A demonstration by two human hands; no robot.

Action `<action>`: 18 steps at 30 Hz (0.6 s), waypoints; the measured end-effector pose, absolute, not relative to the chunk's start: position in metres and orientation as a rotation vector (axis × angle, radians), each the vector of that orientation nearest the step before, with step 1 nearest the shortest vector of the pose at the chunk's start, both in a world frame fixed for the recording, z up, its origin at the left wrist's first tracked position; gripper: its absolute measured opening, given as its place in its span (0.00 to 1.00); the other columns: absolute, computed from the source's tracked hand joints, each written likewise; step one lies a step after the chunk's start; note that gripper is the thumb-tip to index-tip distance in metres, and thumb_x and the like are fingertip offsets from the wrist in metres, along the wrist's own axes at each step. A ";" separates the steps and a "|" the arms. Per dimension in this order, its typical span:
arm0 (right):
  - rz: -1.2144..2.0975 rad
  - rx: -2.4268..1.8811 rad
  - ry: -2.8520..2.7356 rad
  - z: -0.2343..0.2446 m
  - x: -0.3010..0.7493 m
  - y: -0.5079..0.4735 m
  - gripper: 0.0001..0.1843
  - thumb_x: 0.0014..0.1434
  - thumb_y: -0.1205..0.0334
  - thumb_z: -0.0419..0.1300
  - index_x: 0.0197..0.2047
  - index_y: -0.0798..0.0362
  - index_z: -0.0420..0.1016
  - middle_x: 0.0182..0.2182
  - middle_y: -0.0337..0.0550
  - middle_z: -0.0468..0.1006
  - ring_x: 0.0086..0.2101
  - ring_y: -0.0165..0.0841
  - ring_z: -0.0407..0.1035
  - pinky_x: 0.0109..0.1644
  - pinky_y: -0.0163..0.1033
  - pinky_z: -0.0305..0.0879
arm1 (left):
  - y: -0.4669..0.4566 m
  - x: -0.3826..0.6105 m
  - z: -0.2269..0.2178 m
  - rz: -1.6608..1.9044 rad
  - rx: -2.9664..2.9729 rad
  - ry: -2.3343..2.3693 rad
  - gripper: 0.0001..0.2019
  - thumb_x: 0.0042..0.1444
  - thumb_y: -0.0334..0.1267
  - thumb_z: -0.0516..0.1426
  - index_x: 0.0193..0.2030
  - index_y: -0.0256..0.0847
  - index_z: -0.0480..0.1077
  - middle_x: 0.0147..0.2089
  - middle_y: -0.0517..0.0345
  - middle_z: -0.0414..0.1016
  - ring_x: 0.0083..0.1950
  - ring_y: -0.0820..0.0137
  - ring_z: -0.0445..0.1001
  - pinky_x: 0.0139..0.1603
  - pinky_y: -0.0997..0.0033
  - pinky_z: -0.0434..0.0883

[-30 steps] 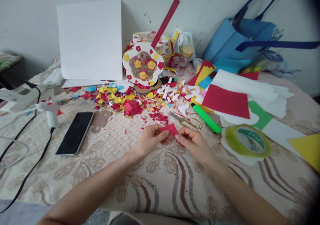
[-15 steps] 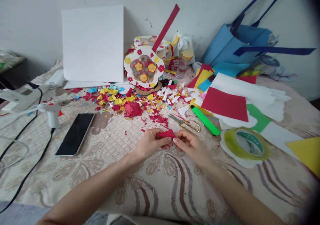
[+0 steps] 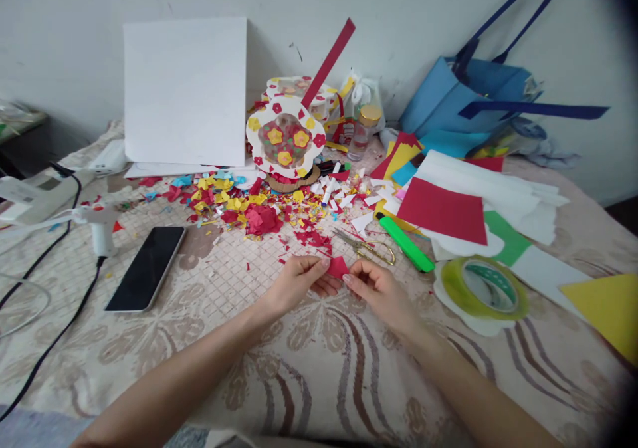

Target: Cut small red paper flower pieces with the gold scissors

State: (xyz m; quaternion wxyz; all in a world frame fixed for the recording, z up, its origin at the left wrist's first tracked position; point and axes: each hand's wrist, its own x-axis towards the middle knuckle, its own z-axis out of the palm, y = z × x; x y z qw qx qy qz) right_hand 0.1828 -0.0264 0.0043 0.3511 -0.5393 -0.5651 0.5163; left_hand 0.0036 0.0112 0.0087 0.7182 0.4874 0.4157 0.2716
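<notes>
A small piece of red paper point(image 3: 338, 268) is held between my two hands, above the patterned tablecloth. My left hand point(image 3: 305, 279) pinches its left side, thumb on top and fingers beneath. My right hand point(image 3: 375, 287) grips its right corner between thumb and fingertips. Just beyond my hands lie gold-handled scissors point(image 3: 369, 247), blades pointing away to the left. Red paper scraps point(image 3: 313, 238) are scattered close to the scissors. To their right rests a bright green utility knife point(image 3: 406, 242).
A phone point(image 3: 146, 268) and a white glue gun point(image 3: 102, 230) with cables lie left. Paper scraps point(image 3: 224, 195) and a flower-decorated paper fan point(image 3: 286, 137) stand behind. Clear tape point(image 3: 491, 287), red sheet point(image 3: 442, 210) and blue bag point(image 3: 463, 92) are right. A white board point(image 3: 185, 92) leans on the wall.
The red paper has turned slightly and shows more of its surface. My left thumb has drawn back toward its upper left edge. The whole view has shifted a little.
</notes>
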 end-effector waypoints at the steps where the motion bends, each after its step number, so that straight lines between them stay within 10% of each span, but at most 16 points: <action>1: 1.360 -1.368 -1.449 0.004 0.182 -0.027 0.11 0.58 0.54 0.57 0.30 0.52 0.65 0.23 0.34 0.64 0.24 0.26 0.57 0.27 0.32 0.54 | 0.011 0.004 0.008 0.607 1.081 0.922 0.25 0.50 0.57 0.56 0.28 0.32 0.73 0.26 0.49 0.78 0.26 0.71 0.76 0.31 0.72 0.72; 18: 1.257 -1.471 -1.613 0.003 0.182 -0.029 0.14 0.58 0.53 0.56 0.26 0.52 0.64 0.20 0.34 0.63 0.23 0.27 0.56 0.25 0.33 0.52 | 0.012 0.000 0.007 0.644 1.379 0.942 0.15 0.50 0.47 0.60 0.31 0.35 0.70 0.27 0.59 0.72 0.28 0.74 0.69 0.30 0.76 0.65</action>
